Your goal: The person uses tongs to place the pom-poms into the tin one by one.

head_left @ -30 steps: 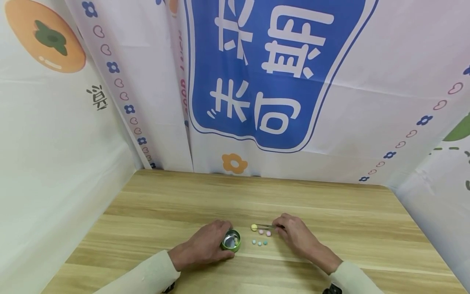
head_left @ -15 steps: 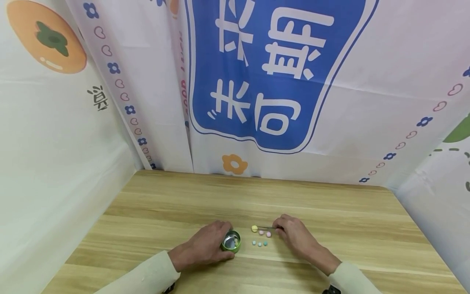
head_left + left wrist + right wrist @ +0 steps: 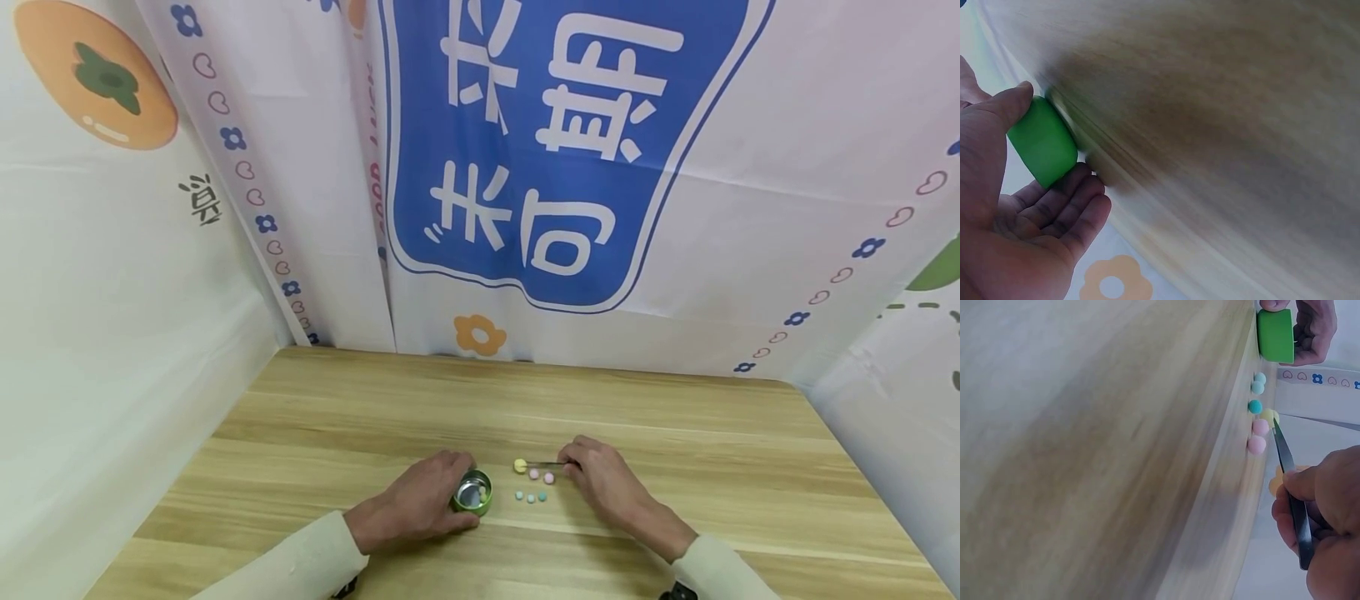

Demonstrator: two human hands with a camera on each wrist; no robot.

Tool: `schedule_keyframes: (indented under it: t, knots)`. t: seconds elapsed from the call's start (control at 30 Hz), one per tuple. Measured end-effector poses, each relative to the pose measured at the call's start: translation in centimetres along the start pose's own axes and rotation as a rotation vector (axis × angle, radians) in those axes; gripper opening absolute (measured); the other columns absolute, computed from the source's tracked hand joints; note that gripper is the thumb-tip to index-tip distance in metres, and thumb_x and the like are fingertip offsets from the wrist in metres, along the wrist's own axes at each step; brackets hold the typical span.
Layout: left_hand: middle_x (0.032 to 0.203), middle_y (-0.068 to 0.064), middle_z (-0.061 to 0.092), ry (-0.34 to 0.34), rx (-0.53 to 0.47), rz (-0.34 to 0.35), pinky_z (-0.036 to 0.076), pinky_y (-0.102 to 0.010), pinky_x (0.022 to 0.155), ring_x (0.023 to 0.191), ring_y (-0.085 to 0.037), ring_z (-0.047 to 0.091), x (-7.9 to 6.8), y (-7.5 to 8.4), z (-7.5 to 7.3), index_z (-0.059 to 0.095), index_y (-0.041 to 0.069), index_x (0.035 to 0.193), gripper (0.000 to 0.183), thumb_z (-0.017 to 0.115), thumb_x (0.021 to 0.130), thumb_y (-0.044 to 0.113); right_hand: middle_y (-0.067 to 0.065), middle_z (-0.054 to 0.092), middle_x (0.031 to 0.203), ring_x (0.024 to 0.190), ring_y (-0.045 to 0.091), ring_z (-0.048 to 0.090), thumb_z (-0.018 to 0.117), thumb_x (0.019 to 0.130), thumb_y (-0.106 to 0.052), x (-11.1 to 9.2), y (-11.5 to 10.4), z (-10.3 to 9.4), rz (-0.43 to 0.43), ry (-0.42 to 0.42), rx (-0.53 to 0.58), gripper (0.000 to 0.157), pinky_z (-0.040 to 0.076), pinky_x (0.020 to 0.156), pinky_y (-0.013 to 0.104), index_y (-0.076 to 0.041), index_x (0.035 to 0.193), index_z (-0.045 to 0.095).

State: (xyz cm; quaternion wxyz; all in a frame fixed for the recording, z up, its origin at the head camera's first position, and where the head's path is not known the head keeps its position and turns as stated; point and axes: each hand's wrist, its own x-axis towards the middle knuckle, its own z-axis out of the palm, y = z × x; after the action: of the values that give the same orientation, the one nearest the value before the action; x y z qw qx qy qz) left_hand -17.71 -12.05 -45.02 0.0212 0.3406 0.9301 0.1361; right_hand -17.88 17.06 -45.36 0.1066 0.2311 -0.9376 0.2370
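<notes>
My left hand (image 3: 420,498) holds a small round green tin (image 3: 1044,140) on the table, thumb on one side and fingers on the other. Pale yellow pieces (image 3: 483,494) lie inside the tin. To the right, my right hand (image 3: 609,482) pinches a pair of metal tweezers (image 3: 1291,478) that point left. Their tips touch a yellow ball (image 3: 520,466); whether they grip it cannot be told. Close by in front sit two pink balls (image 3: 549,478). Nearer me lies a row of small pale blue and teal balls (image 3: 531,498).
The wood-grain table (image 3: 360,408) extends around both hands. A printed white cloth (image 3: 675,333) hangs behind it, with more cloth at the left and right sides.
The two arms of the tweezers, visibly apart earlier, now look like one line at the yellow ball. My left hand and the tin stay in place.
</notes>
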Motion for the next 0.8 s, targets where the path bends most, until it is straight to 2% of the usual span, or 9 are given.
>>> schedule_keyframes:
  t: [0.3, 0.53, 0.8]
  knots:
    - [0.103, 0.000, 0.062, 0.002, 0.002, 0.003, 0.051, -0.024, 0.074, 0.091, -0.009, 0.057, 0.0, -0.1, 0.1, 0.053, 0.011, 0.113, 0.055, 0.079, 0.080, 0.045, -0.001, 0.069, 0.092, 0.084, 0.011, 0.066, 0.071, 0.086, -0.002, 0.0, -0.6, -0.4, -0.048, -0.004, 0.001, 0.011, 0.055, 0.072, 0.021, -0.008, 0.095, 0.072]
    - [0.104, 0.001, 0.062, 0.010, 0.001, 0.010, 0.051, -0.024, 0.074, 0.093, -0.009, 0.057, 0.1, -0.1, 0.3, 0.053, 0.012, 0.113, 0.054, 0.079, 0.080, 0.046, 0.001, 0.067, 0.090, 0.075, 0.001, 0.056, 0.068, 0.090, -0.004, 0.0, -1.3, -0.5, -0.049, -0.037, 0.074, 0.007, 0.049, 0.063, 0.016, -0.009, 0.093, 0.072]
    - [0.103, 0.001, 0.062, 0.015, -0.001, 0.015, 0.051, -0.023, 0.074, 0.092, -0.009, 0.057, 0.1, -0.2, 0.3, 0.053, 0.012, 0.113, 0.054, 0.080, 0.080, 0.045, -0.001, 0.066, 0.087, 0.072, -0.001, 0.051, 0.069, 0.089, -0.005, 0.0, -1.6, -0.6, -0.095, -0.034, 0.095, 0.004, 0.047, 0.060, 0.016, -0.008, 0.092, 0.072]
